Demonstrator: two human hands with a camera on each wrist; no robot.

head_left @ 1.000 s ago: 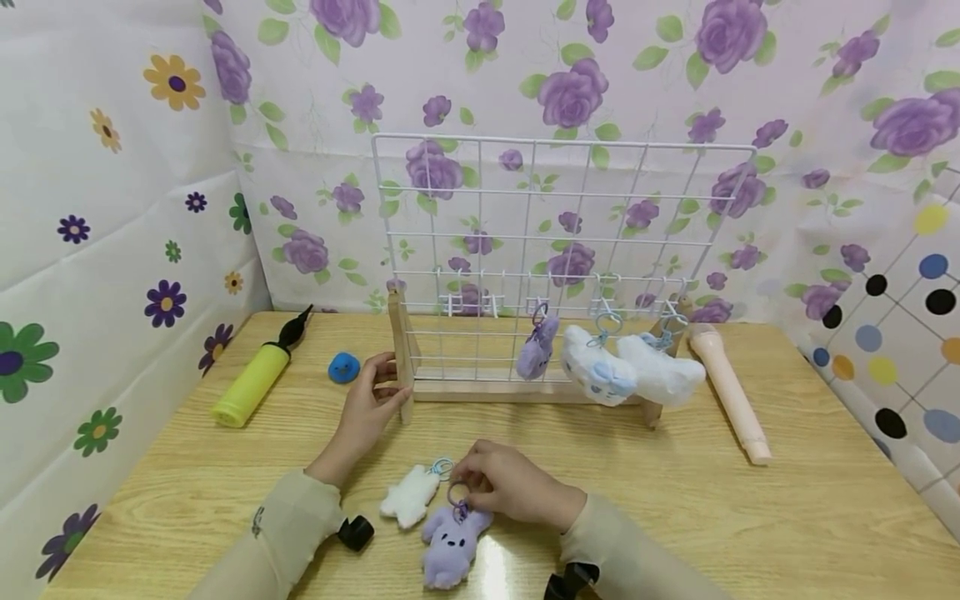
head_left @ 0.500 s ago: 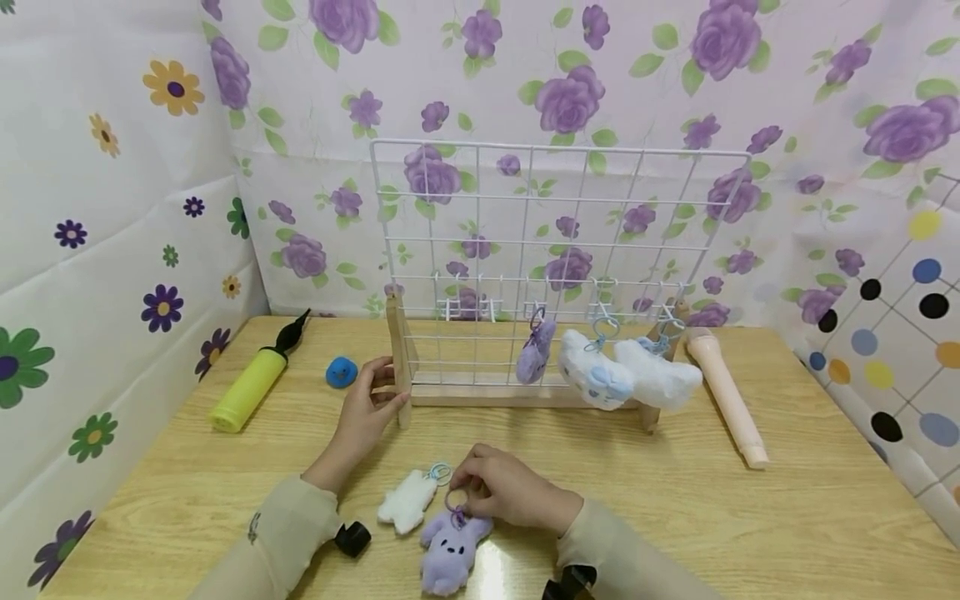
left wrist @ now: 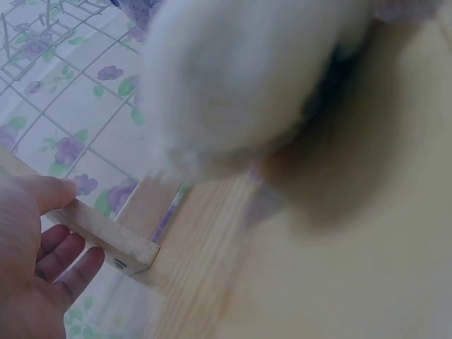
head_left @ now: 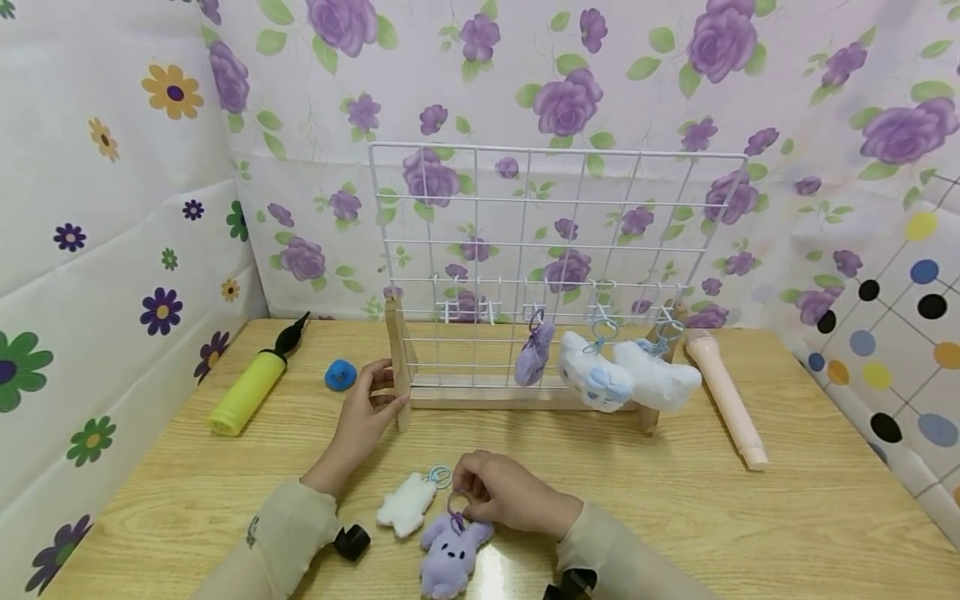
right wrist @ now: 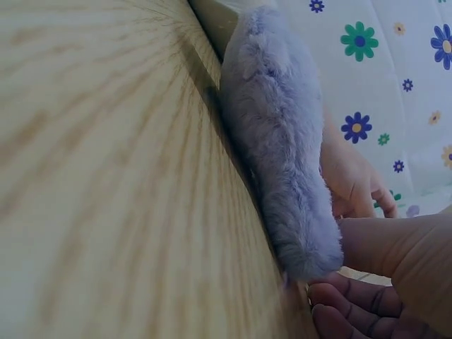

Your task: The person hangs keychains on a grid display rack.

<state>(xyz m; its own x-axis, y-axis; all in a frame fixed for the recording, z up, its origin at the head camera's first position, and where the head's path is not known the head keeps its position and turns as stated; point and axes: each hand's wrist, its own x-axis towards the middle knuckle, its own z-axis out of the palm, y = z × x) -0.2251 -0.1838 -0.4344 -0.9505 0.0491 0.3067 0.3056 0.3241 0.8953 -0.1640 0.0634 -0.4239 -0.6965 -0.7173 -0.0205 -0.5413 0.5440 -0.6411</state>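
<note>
My left hand [head_left: 366, 408] holds the left wooden upright [head_left: 397, 358] of a white wire grid rack [head_left: 528, 200]. In the left wrist view, the thumb lies on one side of that wood and the fingers on the other. At the front, my right hand [head_left: 513, 492] pinches the metal ring [head_left: 456, 502] of a purple plush keychain [head_left: 447, 560], which lies face up on the table. The right wrist view has the purple plush [right wrist: 275, 134] side-on, its ring hidden behind the fingers [right wrist: 353, 296]. Beside it lies a white plush keychain [head_left: 407, 505] with a blue ring.
From hooks on the grid hang a small purple plush [head_left: 534, 354] and two white ones [head_left: 596, 375]. Free white hooks [head_left: 471, 312] sit further left. A yellow hand pump [head_left: 251, 390] and blue toy [head_left: 341, 375] stand left; a pale pink tube [head_left: 726, 400] lies right.
The head view has tilted slightly, so everything sits a little lower in it. Both hands keep nearly the same places, the right one still at the purple plush's ring.
</note>
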